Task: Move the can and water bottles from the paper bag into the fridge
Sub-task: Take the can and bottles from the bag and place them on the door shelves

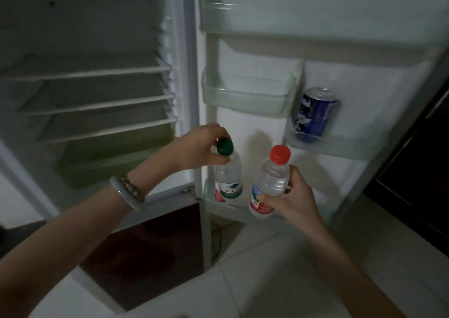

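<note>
The fridge stands open, its door (267,50) swung to the right. A blue can (314,113) sits in a small door bin at the right. My left hand (201,150) grips the neck of a green-capped water bottle (228,176), whose base is down in the bottom door shelf (233,207). My right hand (291,201) holds a red-capped water bottle (269,181) by its lower body, upright, just in front of that same shelf and to the right of the first bottle. The paper bag is out of view.
The fridge interior (85,87) at left has several bare glass shelves and a greenish drawer (109,164) below. Two door bins (247,94) above hold nothing. Pale floor tiles (267,269) lie beneath; a dark cabinet (418,172) stands at the right.
</note>
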